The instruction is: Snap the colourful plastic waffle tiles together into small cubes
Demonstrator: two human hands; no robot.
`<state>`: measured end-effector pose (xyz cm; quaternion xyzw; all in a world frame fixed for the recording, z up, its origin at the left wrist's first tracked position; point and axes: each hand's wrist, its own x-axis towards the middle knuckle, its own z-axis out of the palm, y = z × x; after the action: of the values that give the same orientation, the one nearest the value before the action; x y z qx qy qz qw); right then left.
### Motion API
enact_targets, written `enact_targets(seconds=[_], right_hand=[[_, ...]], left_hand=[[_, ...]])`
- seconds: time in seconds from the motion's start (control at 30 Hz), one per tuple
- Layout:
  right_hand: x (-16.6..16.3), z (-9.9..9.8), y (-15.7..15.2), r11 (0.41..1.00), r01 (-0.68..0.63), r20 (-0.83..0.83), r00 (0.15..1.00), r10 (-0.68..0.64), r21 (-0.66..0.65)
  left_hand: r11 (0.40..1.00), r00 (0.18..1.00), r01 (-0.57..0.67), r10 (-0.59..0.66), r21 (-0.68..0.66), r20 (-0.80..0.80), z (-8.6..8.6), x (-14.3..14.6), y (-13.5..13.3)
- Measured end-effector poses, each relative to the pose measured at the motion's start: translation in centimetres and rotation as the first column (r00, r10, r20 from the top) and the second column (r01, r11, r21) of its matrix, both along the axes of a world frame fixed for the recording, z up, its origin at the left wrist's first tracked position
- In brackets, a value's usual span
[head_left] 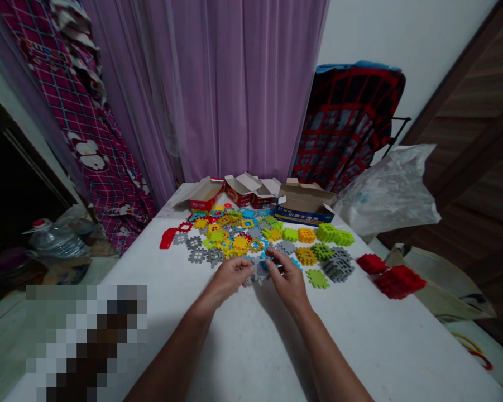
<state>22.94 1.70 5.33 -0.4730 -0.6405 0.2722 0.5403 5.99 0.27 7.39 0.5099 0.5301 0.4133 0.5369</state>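
Note:
Both my hands meet over the middle of a white table (243, 346). My left hand (231, 277) is curled, its fingers pinching grey interlocking plastic tiles (258, 272). My right hand (288, 277) grips the same small cluster from the other side, with a blue piece showing between the fingers. Just beyond them lies a spread of loose colourful tiles (234, 237) in yellow, green, blue, grey and red. Sorted stacks sit to the right: green (334, 234), orange (306, 235), grey (338, 267) and red (396, 277).
Open cardboard boxes (303, 205) line the table's far edge. A crumpled clear plastic bag (387, 190) lies at the right. A purple curtain (234, 84) hangs behind, with patterned cloth to the left and a draped chair to the right.

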Motion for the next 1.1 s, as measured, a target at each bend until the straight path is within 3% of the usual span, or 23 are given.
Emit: enact_targets(seconds=[0.13, 0.37, 0.77, 1.0, 1.1], right_hand=[[0.2, -0.2, -0.9, 0.991, 0.133, 0.114, 0.985, -0.132, -0.006], [-0.8, -0.7, -2.0, 0.953, 0.195, 0.334, 0.904, -0.267, 0.234], [-1.1, -1.1, -1.9, 0.921, 0.230, 0.343, 0.877, -0.336, 0.313], [-0.8, -0.7, -1.9, 0.931, 0.257, 0.340, 0.878, -0.336, 0.257], [0.8, -0.4, -1.6, 0.920, 0.313, 0.333, 0.863, -0.380, 0.238]], left_hand=[[0.994, 0.991, -0.101, 0.104, -0.035, 0.087, 0.0, 0.3, -0.1], [0.987, 0.973, -0.155, 0.161, -0.047, 0.166, 0.1, 0.7, 0.0], [0.988, 0.981, -0.152, 0.156, -0.042, 0.113, 0.5, 0.9, -0.1], [0.993, 0.987, -0.117, 0.120, -0.031, 0.111, 0.0, 1.0, -0.1], [0.981, 0.979, -0.188, 0.184, 0.037, 0.092, -0.4, 0.3, 0.3]])
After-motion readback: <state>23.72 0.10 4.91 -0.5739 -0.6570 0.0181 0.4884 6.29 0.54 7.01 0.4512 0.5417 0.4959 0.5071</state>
